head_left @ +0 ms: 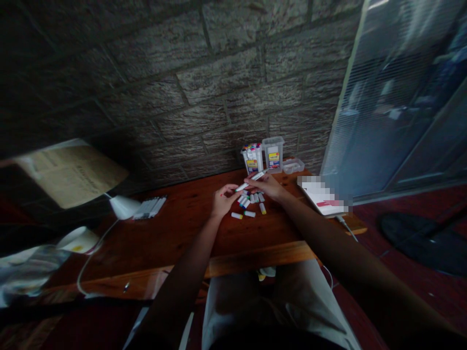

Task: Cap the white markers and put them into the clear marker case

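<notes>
A white marker (252, 180) is held slantwise between my two hands, above the wooden table (189, 238). My left hand (223, 199) is closed on its lower left end, and my right hand (268, 184) is closed round its upper right part. Below my hands lies a loose pile of white marker caps (251, 198) with coloured ends. A few more caps (249, 214) lie nearer to me, some with yellow or green ends. Behind my right hand stands a clear container of markers (252, 156) with colourful ends.
A second clear container (273, 150) and a shallow clear lid (293, 166) stand by the stone wall (233, 97). White markers (150, 207) lie in a row at left, near a lamp (122, 206) and a paper cup (78, 240). A partly blurred white box (324, 197) lies at right.
</notes>
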Demonstrator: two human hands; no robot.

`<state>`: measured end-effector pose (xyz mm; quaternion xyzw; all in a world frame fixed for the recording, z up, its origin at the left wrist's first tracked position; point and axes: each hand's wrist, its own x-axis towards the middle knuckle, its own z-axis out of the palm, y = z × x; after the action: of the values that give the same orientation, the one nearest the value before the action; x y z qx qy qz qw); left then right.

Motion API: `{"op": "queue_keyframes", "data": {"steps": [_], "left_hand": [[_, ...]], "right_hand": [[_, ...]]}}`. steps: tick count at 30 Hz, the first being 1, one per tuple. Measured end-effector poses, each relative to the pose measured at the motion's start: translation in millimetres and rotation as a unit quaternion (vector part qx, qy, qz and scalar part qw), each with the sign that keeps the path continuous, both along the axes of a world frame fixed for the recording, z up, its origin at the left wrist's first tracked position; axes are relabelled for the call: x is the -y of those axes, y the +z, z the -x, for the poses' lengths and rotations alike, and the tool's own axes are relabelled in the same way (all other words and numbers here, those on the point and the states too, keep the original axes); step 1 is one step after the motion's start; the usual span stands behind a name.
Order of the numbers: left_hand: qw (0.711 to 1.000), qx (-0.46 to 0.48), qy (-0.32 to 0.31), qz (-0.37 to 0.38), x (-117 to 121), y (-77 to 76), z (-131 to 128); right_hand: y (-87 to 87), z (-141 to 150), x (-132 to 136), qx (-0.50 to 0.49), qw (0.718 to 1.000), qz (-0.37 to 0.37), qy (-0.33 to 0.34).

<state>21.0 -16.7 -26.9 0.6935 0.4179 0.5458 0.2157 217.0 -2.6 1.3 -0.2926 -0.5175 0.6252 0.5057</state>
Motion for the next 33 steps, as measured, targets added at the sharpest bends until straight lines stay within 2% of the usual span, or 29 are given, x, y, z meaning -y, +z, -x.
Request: {"op": "queue_keyframes", "data": {"steps": [6,18,22,28,33], "left_hand": [[1.0,0.009,-0.006,-0.001,2.6,3.7,-1.1],[1.0,-0.011,-0.011,0.004,1.9,1.1,-1.6],[1.0,0.003,-0.027,0.012,1.9,0.8,-2.8],[0.999,0.0,-0.026,0.026,3.1,1.8,-2.7],[0.999,-0.006,-0.029,0.028,5.3,4.2,-2.4]], "right_hand": [[-2.7,-0.7,-0.4,0.003,0.999,-0.025,0.037],[-0.5,1.6,2.4,0.011,0.999,-0.021,0.022],[-2.3,1.8,-1.6,0.005,1.0,-0.015,0.006],[0.3,-1.3,-3.8,0.027,0.996,-0.008,-0.081],[0.7,-1.5,-3.3,0.027,0.997,-0.005,-0.078]]}}
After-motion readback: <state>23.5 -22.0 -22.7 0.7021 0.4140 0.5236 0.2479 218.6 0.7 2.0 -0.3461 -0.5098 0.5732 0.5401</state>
